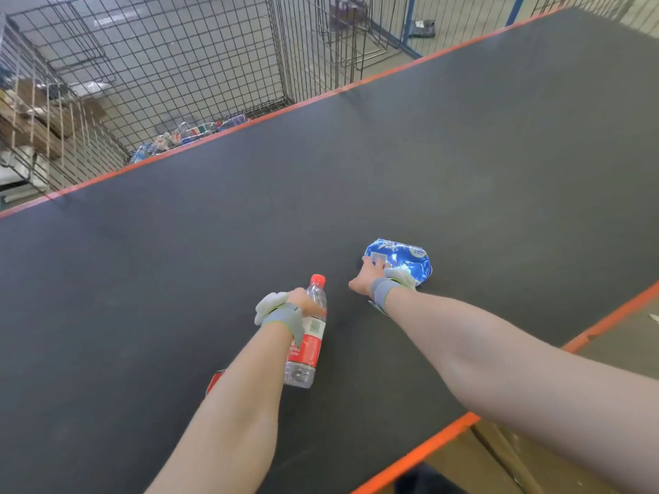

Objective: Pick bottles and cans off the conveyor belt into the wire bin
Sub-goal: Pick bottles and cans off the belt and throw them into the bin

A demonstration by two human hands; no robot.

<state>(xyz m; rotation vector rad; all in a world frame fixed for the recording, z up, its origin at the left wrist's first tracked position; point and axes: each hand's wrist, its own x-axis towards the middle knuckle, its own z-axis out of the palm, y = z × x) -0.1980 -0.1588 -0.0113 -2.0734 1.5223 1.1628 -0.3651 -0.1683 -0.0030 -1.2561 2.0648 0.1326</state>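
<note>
My left hand [290, 306] grips a clear plastic bottle [306, 345] with a red cap and red label, held just above the dark conveyor belt [392, 155]. To its right, my right hand [372, 276] reaches onto a crushed blue and white bottle [401, 258] lying on the belt, fingers laid over its near side. Whether those fingers curl round it is hidden by the hand. The wire bin [171, 65] stands beyond the belt's far orange edge, with several bottles [185, 135] piled at its bottom.
A red object [214, 381] peeks out from under my left forearm on the belt. Another wire cage [39, 130] with cardboard stands at far left. The belt's near orange edge [420, 452] runs at lower right, with cardboard below it.
</note>
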